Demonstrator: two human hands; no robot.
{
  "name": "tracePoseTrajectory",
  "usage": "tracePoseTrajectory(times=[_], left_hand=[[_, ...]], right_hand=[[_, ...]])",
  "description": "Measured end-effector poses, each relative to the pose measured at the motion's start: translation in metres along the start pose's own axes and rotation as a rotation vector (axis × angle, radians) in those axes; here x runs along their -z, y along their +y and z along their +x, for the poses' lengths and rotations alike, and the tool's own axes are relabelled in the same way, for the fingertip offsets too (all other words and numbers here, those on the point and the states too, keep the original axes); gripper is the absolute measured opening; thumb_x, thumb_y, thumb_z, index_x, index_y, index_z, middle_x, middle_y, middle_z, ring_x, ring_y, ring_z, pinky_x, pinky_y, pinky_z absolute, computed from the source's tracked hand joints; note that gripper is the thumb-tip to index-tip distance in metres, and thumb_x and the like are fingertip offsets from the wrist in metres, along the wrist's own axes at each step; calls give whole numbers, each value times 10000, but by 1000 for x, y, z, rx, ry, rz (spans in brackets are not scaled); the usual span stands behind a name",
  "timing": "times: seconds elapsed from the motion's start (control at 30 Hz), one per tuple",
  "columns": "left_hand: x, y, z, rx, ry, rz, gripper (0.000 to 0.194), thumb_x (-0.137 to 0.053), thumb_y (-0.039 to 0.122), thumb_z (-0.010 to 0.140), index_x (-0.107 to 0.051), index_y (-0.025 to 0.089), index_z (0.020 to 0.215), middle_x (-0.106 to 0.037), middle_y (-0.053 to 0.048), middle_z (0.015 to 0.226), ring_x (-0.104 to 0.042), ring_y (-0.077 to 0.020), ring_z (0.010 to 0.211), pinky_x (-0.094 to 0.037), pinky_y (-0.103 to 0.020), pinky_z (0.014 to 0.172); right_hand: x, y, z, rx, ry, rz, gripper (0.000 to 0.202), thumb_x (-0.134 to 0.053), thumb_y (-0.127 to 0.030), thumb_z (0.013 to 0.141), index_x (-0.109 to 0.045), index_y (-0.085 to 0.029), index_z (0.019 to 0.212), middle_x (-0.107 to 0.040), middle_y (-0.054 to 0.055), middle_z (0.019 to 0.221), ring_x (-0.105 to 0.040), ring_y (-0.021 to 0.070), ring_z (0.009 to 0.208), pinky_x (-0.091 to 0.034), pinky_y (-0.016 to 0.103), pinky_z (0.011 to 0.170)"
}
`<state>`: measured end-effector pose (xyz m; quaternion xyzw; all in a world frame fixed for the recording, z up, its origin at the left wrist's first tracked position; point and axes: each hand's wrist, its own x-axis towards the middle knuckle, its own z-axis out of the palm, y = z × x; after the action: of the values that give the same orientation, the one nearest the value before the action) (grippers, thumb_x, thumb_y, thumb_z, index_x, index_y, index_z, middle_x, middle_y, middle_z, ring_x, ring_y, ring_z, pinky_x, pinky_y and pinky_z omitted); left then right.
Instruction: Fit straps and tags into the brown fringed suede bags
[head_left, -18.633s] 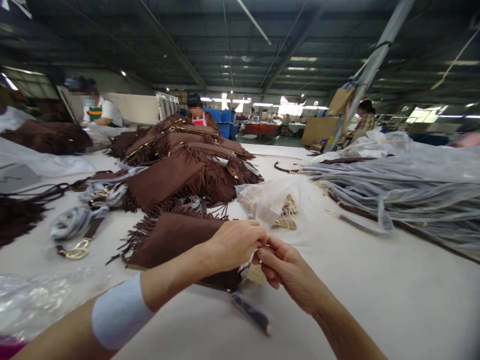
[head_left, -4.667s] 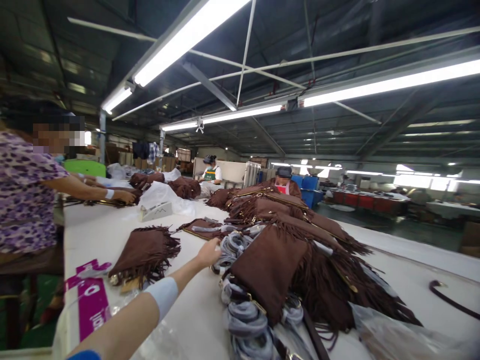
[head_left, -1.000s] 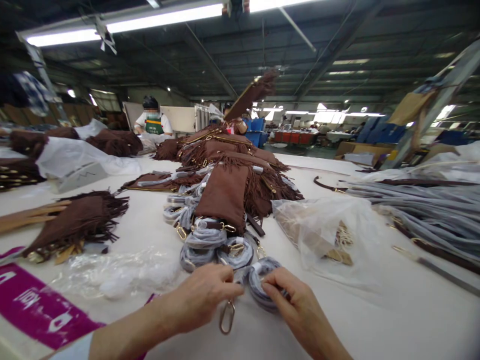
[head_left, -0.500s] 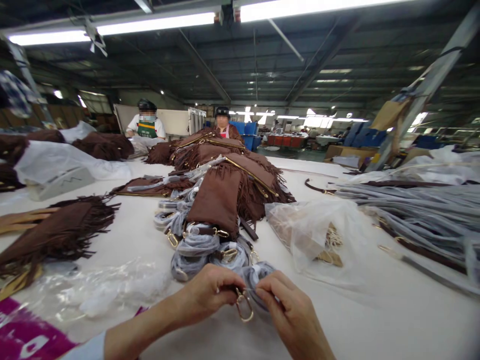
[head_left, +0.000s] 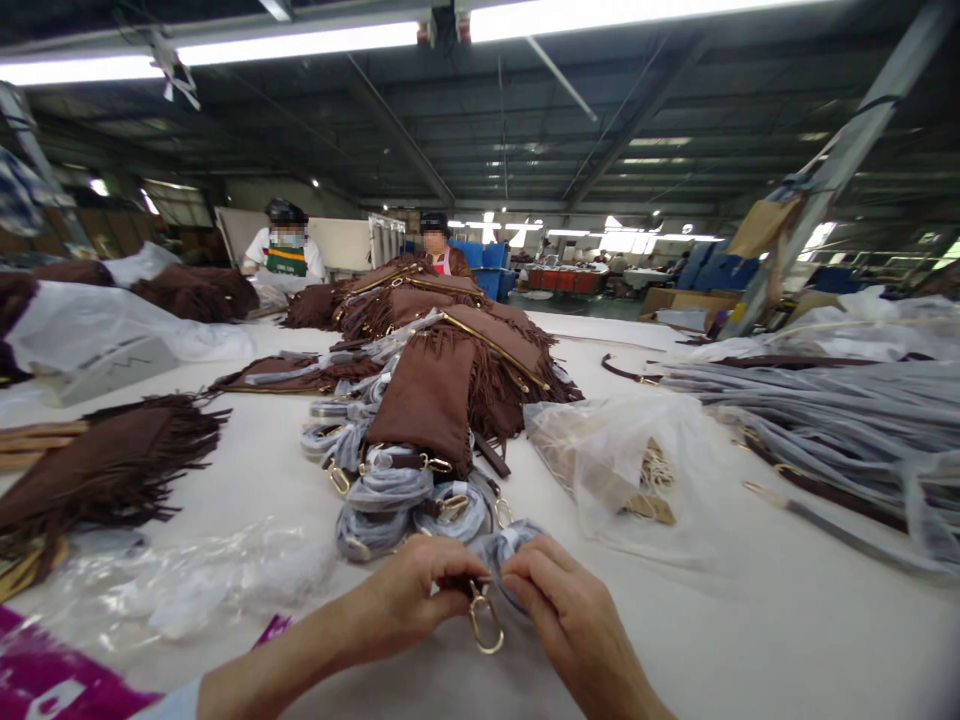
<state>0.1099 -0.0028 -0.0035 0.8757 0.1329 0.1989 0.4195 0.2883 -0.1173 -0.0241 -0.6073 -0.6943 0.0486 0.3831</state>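
Observation:
Near the table's front, my left hand pinches the dark end of a bag strap. Its gold snap hook hangs below the fingertips. My right hand is closed in a pinch just to the right, its fingertips almost meeting the left ones. What lies in that pinch is too small to make out. Right behind the fingers sits that grey-wrapped strap coil, partly hidden by my right hand. More wrapped strap coils with gold hooks lie beyond, against a brown fringed bag.
A heap of brown fringed bags runs down the white table. At right are a clear bag of tags and long wrapped straps. Crumpled plastic lies at left. Two people are across the table.
My right fingertips have come slightly closer to my left ones, and the thin strand seen between them earlier no longer shows. The hook hangs a little lower. The view has shifted slightly.

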Motion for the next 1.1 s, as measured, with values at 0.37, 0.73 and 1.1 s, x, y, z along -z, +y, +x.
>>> tracePoseTrajectory(times=[0.37,0.73,1.1], left_hand=[[-1,0,1,-77,-51,93,204,-538,171,903,-710,192,1012,-672,-13,791,-597,-149,745,-401,-207,685],[6,26,5,-422,141,616,253,-351,116,944,-595,177,923,-602,-26,719,-546,-166,624,-359,-266,562],[25,46,52,-270,178,606,223,-399,167,955,-593,201,1059,-642,-37,913,-604,-163,844,-452,-236,715]], right_hand=[[-13,-8,0,40,52,120,214,-469,-187,946,-621,-220,799,-604,-2,742,-605,138,692,-436,204,629],[-15,-6,3,-90,54,413,160,-482,-281,937,-628,-217,955,-615,-13,725,-578,126,563,-437,204,548],[30,-3,9,-52,117,449,269,-539,-398,929,-666,-217,774,-618,17,713,-552,149,638,-433,221,611]])
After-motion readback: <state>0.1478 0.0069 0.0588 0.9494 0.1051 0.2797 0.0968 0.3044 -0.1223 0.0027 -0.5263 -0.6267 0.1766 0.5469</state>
